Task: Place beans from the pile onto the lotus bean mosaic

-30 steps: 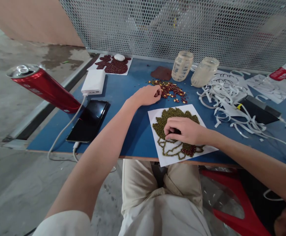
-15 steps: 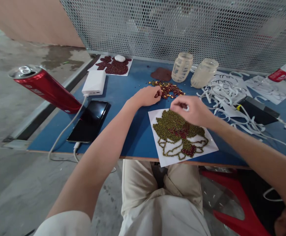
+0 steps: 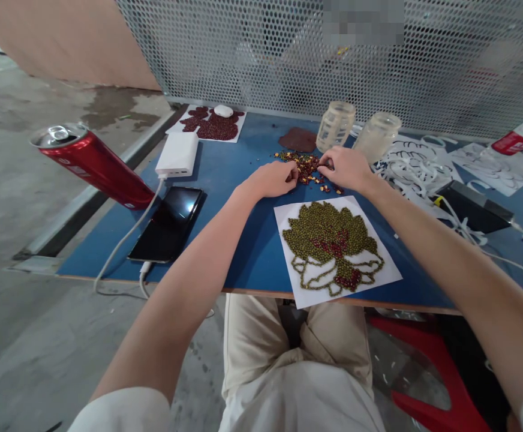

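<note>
A pile of mixed beans and corn kernels (image 3: 307, 164) lies on the blue table. My left hand (image 3: 276, 179) rests at the pile's left edge with its fingers curled in; what they hold, if anything, is hidden. At the right edge, my right hand (image 3: 345, 168) reaches into the pile with fingertips pressed together, and I cannot make out anything between them. Nearer to me lies a white sheet with a lotus-like bean picture (image 3: 333, 237), mostly green beans with dark red ones in the middle and near the bottom. Some outlined petals low on it show bare white paper.
Two clear jars (image 3: 334, 127) stand behind the pile, beside a flat brown patch (image 3: 297, 139). At left are a red can (image 3: 95, 168), a phone (image 3: 168, 225) and a white power bank (image 3: 178, 154). White paper strips (image 3: 417, 174) and a black box (image 3: 475, 207) lie right.
My right hand has moved from over the bean picture, away from me, to the right side of the bean pile. My left hand stays by the pile.
</note>
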The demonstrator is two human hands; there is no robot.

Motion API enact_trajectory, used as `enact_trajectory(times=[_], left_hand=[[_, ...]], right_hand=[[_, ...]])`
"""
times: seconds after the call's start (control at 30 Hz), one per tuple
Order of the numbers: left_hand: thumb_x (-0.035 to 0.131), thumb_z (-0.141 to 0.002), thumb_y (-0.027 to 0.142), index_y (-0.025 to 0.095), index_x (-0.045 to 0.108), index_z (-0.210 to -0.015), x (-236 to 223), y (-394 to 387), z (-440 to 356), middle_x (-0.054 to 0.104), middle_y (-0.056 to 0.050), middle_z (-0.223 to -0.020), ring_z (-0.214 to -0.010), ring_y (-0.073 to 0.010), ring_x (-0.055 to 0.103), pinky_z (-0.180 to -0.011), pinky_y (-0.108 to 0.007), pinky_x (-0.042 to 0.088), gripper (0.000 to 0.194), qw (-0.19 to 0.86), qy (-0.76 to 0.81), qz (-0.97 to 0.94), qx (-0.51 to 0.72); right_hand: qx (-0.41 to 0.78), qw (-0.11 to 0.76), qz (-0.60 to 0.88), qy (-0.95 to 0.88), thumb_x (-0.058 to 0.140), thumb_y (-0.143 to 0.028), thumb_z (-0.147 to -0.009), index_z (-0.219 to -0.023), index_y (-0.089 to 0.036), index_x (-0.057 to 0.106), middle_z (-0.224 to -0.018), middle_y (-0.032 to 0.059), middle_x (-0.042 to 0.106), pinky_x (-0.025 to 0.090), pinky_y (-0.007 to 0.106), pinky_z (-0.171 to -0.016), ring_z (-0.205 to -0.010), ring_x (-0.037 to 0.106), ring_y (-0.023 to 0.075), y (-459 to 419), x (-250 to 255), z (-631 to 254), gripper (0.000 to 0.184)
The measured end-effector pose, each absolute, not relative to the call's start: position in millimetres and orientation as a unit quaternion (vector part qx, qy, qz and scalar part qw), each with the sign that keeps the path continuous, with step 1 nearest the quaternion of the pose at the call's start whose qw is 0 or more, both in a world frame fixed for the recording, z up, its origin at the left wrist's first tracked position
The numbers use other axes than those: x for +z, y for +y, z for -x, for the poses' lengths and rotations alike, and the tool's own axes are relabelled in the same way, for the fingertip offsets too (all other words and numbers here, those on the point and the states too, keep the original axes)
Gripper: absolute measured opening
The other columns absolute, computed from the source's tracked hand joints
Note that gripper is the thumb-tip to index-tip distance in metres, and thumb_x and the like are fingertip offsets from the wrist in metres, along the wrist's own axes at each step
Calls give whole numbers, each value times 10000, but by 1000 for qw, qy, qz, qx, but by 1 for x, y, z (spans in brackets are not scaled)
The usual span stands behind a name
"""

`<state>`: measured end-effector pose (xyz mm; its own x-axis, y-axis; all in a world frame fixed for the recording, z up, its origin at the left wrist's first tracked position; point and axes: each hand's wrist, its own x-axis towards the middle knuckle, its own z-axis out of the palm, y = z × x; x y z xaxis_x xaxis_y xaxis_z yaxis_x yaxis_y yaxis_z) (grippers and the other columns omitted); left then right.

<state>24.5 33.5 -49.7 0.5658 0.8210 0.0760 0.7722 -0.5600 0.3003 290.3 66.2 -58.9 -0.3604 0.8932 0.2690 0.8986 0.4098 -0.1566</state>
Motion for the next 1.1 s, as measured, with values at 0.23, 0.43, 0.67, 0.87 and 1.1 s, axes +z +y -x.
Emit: enact_trajectory(times=[0.23,0.43,0.67,0.87,1.1], left_hand=[[542,-1038,300,213,727,-1271,-47,31,-24,828,-130,-1185,-1066,-303,761,-890,-431,538,311,112,456,-878,90],[567,-1023,253,199,708,-1223,-51,35,-24,817,-121,-1147,-1075,-277,751,-917,-407,549,251,113,440,-882,124],[565,-1042,223,174,686,-1356,-55,37,-21,738,-166,-1431,-1345,-312,692,-1177,-464,540,340,51,480,-849,215],[459,-1092,194,122,666,-1469,-63,47,-13,710,-190,-1547,-1457,-307,663,-1279,-464,497,436,67,479,-860,164],[527,-1068,231,157,734,-1406,-65,56,-9,778,-148,-1489,-1414,-282,705,-1273,-437,510,404,70,464,-864,181]], right_hand=[[66,160,489,-855,694,-337,-971,-1003,-244,855,-936,100,784,547,471,-867,-912,714,301,77,-62,-297,188],[69,230,470,-850,659,-360,-1005,-1031,-235,817,-970,97,782,551,474,-878,-909,714,293,71,-57,-300,204],[54,220,460,-859,623,-307,-1028,-1115,-214,822,-1129,140,817,594,538,-999,-1039,735,332,68,-62,-304,237],[90,200,310,-925,507,-264,-1104,-1537,-258,734,-1638,109,694,459,642,-1327,-1523,625,359,63,-67,-278,488],[50,122,313,-940,457,-231,-1106,-1552,-200,749,-1607,88,720,534,561,-1297,-1512,672,328,66,-68,-292,534]])
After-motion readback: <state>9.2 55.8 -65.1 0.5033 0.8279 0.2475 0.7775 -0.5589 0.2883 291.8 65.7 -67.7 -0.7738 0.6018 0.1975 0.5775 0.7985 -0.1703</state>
